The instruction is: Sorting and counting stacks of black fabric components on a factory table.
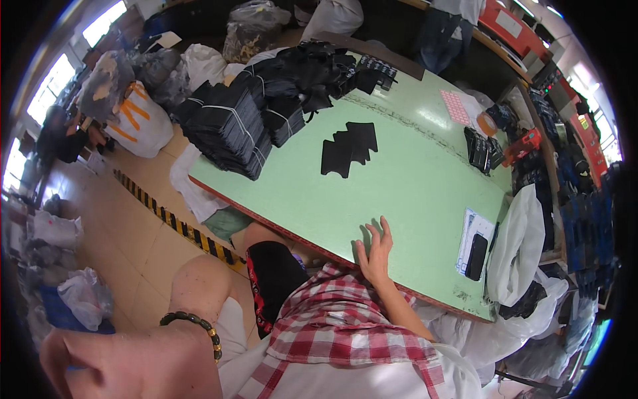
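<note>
My right hand [377, 256] rests at the near edge of the green table [292, 193], its fingers apart and holding nothing. Ahead of it, several flat black cut pieces [349, 149] with notched edges lie overlapping. My left hand [133, 362] is raised very close at the lower left, below a beaded bracelet [193, 322]; its fingers are partly cut off by the picture's edge, so their hold is hidden. Tall bundles of black pieces [226, 130], tied with white string, stand at the table's left corner, with more loose black pieces [306, 66] heaped behind.
A black phone [476, 256] lies on a paper sheet at the right, beside white plastic bags [522, 246]. A tape roll [487, 124] and small black bundles [483, 149] sit farther back. Another person [445, 36] stands beyond the table. Black-yellow tape [176, 219] marks the floor.
</note>
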A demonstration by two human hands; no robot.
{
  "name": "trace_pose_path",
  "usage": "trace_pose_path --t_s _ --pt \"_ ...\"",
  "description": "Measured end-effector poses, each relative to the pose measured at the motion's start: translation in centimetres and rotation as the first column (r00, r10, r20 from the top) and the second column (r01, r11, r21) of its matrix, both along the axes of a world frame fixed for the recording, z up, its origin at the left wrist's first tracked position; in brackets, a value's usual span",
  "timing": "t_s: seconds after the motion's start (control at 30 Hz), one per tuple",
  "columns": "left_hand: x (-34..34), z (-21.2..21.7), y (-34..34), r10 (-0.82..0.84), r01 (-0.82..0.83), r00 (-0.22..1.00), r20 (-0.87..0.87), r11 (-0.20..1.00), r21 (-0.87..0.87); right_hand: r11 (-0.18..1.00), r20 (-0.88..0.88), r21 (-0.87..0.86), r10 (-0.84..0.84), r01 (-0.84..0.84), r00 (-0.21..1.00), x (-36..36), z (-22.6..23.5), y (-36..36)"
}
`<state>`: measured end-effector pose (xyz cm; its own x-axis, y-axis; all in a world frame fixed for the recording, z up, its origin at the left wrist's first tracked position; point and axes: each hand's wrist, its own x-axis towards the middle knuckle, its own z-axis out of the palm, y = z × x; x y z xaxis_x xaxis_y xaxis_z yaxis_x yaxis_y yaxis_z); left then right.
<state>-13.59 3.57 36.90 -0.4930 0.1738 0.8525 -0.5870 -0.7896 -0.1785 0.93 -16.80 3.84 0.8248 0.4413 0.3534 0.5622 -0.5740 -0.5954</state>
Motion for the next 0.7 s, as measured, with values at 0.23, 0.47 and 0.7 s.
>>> trace_pose_path --t_s 0.23,0.47,0.7 --pt "-1.1 -0.7 -0.2 0.027 -0.026 0.999 0.036 0.999 -0.033 1.0 -0.009 0.018 0.018 -0.017 1.0 0.1 0.0 -0.2" --pt "-0.7 -0.8 -0.2 0.049 -0.046 0.997 0.067 0.998 -0.053 0.999 0.013 0.03 0.014 -0.014 1.0 0.0 -0.1 -0.3" --pt "-1.3 -0.6 -0.3 0.079 -0.073 0.991 0.107 0.996 -0.054 0.999 0.01 0.034 0.027 -0.027 1.0 0.0 -0.3 -0.1"
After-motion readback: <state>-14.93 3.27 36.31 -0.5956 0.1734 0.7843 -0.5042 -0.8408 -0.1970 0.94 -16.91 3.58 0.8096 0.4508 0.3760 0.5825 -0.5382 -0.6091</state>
